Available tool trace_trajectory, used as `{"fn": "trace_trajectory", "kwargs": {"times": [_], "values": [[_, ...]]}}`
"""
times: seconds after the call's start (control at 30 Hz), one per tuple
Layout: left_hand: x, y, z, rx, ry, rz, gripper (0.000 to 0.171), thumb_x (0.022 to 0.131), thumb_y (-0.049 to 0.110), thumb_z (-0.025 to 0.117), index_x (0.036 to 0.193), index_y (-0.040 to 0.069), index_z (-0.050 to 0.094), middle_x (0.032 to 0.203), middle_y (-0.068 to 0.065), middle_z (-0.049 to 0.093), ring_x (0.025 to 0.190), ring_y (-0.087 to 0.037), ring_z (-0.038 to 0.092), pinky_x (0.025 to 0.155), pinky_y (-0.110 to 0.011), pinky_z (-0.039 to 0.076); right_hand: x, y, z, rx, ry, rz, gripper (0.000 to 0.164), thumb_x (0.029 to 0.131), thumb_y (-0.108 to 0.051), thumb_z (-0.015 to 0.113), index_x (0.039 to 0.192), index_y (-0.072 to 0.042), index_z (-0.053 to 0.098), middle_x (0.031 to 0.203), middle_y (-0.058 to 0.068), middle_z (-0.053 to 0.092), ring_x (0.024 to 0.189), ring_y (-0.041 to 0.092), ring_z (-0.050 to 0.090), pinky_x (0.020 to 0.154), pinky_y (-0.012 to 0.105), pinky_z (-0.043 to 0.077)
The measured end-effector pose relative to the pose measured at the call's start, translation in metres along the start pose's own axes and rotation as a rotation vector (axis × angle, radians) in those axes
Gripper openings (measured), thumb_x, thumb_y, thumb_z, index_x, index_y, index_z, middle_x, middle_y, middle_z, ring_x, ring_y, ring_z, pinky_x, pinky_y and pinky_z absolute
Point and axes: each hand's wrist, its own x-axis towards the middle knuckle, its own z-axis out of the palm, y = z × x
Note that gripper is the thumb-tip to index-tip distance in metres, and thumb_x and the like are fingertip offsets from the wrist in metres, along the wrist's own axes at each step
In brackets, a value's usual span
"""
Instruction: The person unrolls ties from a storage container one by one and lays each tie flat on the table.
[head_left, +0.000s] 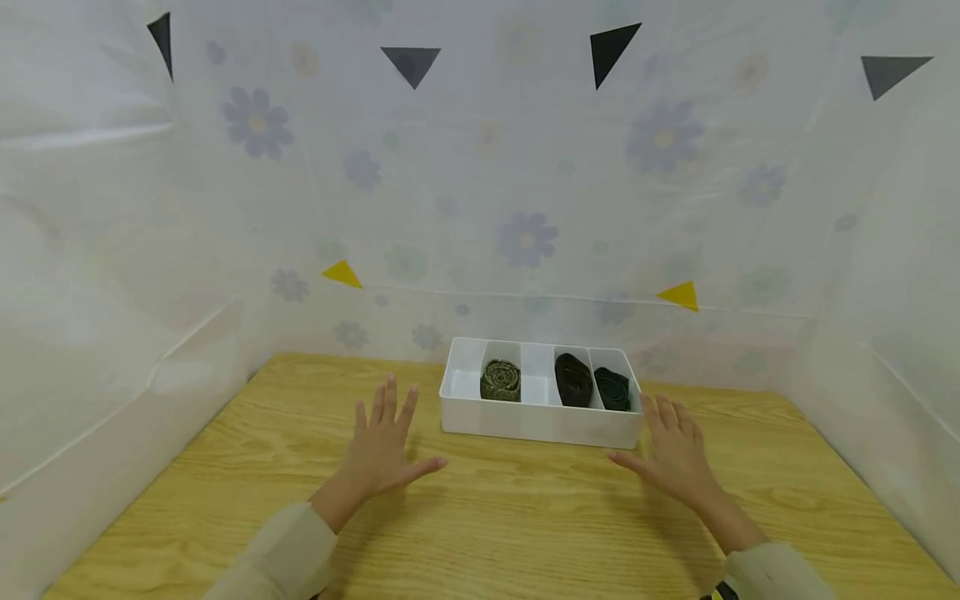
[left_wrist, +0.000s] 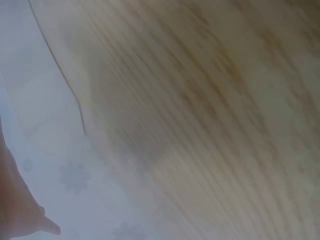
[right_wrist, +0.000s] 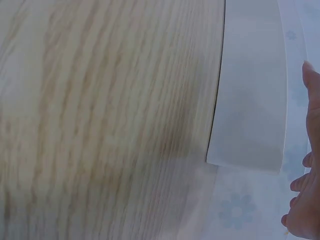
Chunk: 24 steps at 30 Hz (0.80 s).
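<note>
A white divided box [head_left: 540,425] stands at the back of the wooden table. Inside it, in separate compartments, sit a patterned olive roll [head_left: 500,381], a dark brown or black roll [head_left: 573,382] and a dark green roll [head_left: 612,389]; they look like rolled cloth. To the left of the box, my left hand [head_left: 381,446] is held with fingers spread and nothing in it. My right hand [head_left: 675,450] has its fingers extended beside the box's right end; whether they touch it I cannot tell. The right wrist view shows the box's front wall [right_wrist: 252,85] near that hand.
The wood-grain table [head_left: 480,533] reaches back to a white flower-printed sheet [head_left: 480,167], which also closes off both sides. Black, grey and yellow triangles [head_left: 678,295] are stuck on the sheet.
</note>
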Motion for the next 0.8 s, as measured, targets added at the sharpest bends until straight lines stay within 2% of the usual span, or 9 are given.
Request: {"fn": "trace_trajectory", "kwargs": {"times": [0.1, 0.33, 0.47, 0.67, 0.8], "values": [[0.004, 0.001, 0.003, -0.004, 0.007, 0.009, 0.106, 0.073, 0.07, 0.056, 0.147, 0.002, 0.02, 0.151, -0.031, 0.007, 0.139, -0.049, 0.009, 0.107, -0.069, 0.013, 0.005, -0.003, 0.001, 0.002, 0.003, -0.022, 0.102, 0.072, -0.054, 0.069, 0.141, 0.008, 0.027, 0.141, 0.034, 0.027, 0.129, 0.054, 0.019, 0.1, 0.07, 0.018], [0.013, 0.003, 0.006, -0.04, -0.033, 0.017, 0.106, 0.074, 0.065, 0.057, 0.147, -0.001, 0.016, 0.152, -0.03, 0.004, 0.14, -0.048, 0.005, 0.109, -0.066, 0.012, 0.013, -0.014, 0.006, 0.022, -0.029, -0.045, 0.101, 0.074, -0.052, 0.069, 0.142, 0.009, 0.025, 0.145, 0.035, 0.023, 0.132, 0.054, 0.016, 0.104, 0.069, 0.015], [0.019, 0.004, 0.007, -0.047, -0.048, 0.033, 0.104, 0.076, 0.06, 0.059, 0.146, -0.003, 0.018, 0.151, -0.031, 0.005, 0.14, -0.046, 0.006, 0.11, -0.064, 0.014, 0.019, -0.021, 0.008, 0.041, -0.014, -0.074, 0.1, 0.075, -0.052, 0.068, 0.142, 0.009, 0.027, 0.145, 0.034, 0.025, 0.133, 0.053, 0.016, 0.105, 0.068, 0.016], [0.029, 0.007, 0.01, -0.06, -0.105, 0.069, 0.103, 0.079, 0.055, 0.061, 0.145, -0.009, 0.015, 0.15, -0.033, 0.006, 0.141, -0.046, 0.006, 0.111, -0.062, 0.015, 0.027, -0.027, 0.016, 0.058, -0.002, -0.127, 0.098, 0.076, -0.056, 0.064, 0.14, 0.011, 0.03, 0.144, 0.034, 0.028, 0.133, 0.053, 0.019, 0.106, 0.066, 0.018], [0.035, 0.009, 0.014, -0.065, -0.136, 0.101, 0.103, 0.081, 0.054, 0.059, 0.143, -0.013, 0.012, 0.15, -0.033, 0.006, 0.14, -0.046, 0.007, 0.113, -0.057, 0.018, 0.033, -0.031, 0.02, 0.105, -0.004, -0.138, 0.093, 0.079, -0.051, 0.064, 0.14, 0.01, 0.03, 0.144, 0.035, 0.026, 0.134, 0.052, 0.018, 0.107, 0.065, 0.015]]}}
